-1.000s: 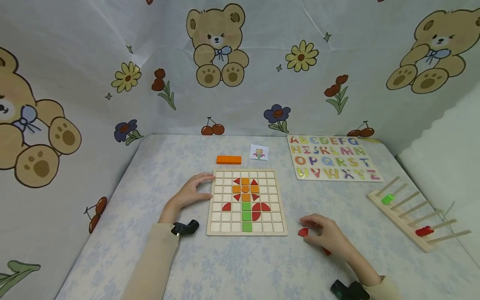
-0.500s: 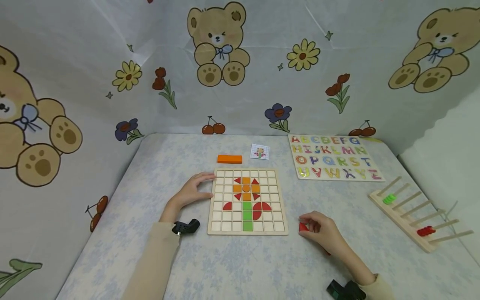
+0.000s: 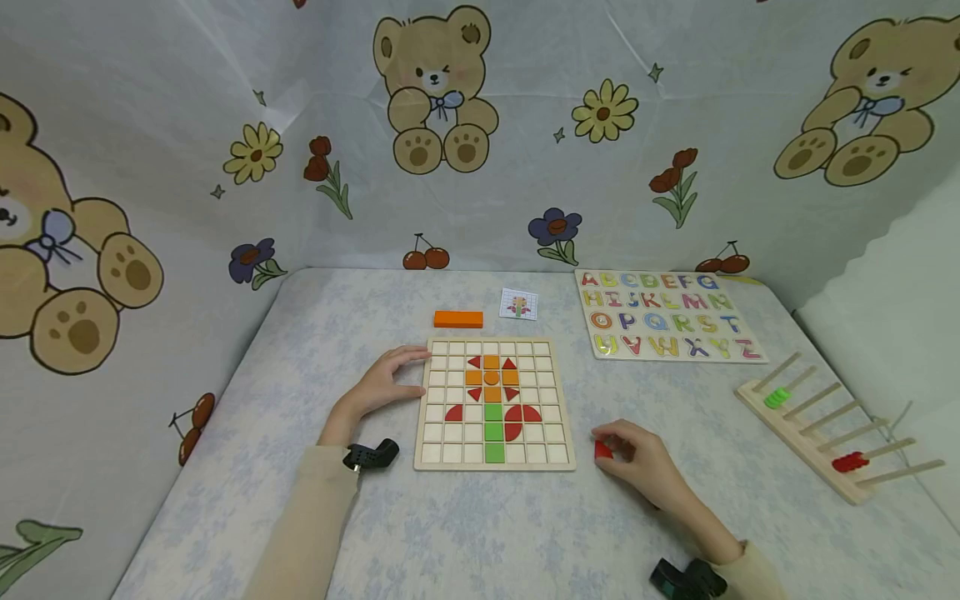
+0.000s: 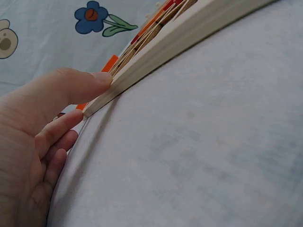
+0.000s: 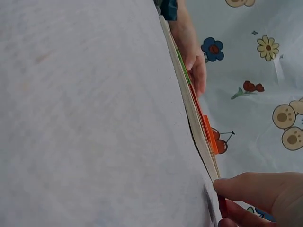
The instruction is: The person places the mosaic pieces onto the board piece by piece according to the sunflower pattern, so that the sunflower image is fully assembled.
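Observation:
A wooden grid board (image 3: 495,468) lies mid-table, bearing orange and green squares, red triangles, an orange circle and red quarter-circle blocks in its cells. My left hand (image 3: 372,385) rests at its left side, thumb (image 4: 97,82) and fingertips touching the edge with the fingers loosely extended. To the right of the board, my right hand (image 3: 639,460) pinches a red quarter-circle block (image 3: 602,450) between thumb and fingers, low over the table. In the right wrist view, a sliver of the red block (image 5: 222,206) shows below the thumb (image 5: 241,187).
Behind the board lie an orange block (image 3: 458,319) and a small pattern card (image 3: 519,304). An alphabet puzzle board (image 3: 667,317) sits at the back right. On the far right stands a wooden peg rack (image 3: 802,442) with green and red beads. A bear-print cloth hangs behind.
My right hand has closed its fingers on the red quarter-circle block and shifted slightly left and up with it. My left hand stays at the board's edge.

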Demonstrator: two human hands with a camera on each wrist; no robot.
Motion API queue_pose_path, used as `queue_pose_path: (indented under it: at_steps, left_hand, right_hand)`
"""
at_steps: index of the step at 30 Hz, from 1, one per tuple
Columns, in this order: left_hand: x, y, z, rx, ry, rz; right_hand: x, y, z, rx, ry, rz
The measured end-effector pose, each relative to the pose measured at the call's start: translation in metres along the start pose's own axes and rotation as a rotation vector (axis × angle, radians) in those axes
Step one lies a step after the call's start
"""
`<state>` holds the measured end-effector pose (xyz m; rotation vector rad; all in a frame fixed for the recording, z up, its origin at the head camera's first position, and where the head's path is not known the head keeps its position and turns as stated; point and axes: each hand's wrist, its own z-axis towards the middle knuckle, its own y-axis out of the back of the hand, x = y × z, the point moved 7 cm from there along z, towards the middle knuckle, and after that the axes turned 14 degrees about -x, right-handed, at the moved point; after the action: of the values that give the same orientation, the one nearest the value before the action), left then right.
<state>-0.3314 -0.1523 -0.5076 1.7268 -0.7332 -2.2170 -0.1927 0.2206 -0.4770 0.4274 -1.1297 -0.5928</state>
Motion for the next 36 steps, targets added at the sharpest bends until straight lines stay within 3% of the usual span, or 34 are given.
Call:
queue_pose_path:
  at_steps: [6, 13, 20, 26, 36]
  left_hand:
    - [-0.001, 0.001, -0.001, 0.002, -0.002, -0.007]
    - [0.001, -0.001, -0.004, 0.005, -0.003, 0.001]
    - [0.002, -0.001, -0.003, 0.001, -0.002, 0.009]
    - [0.000, 0.000, -0.001, -0.002, -0.010, 0.026]
    - [-0.001, 0.000, -0.002, -0.005, -0.020, 0.009]
  right_hand:
    - [0.021, -0.019, 0.021, 0.010, 0.014, 0.041]
    - [0.061, -0.082, 0.045, 0.151, -0.021, 0.156]
    - [0.087, -0.130, 0.062, 0.226, 0.045, 0.167]
    - [0.097, -0.145, 0.069, 0.253, 0.037, 0.133]
    - [0.100, -0.143, 0.068, 0.254, 0.064, 0.157]
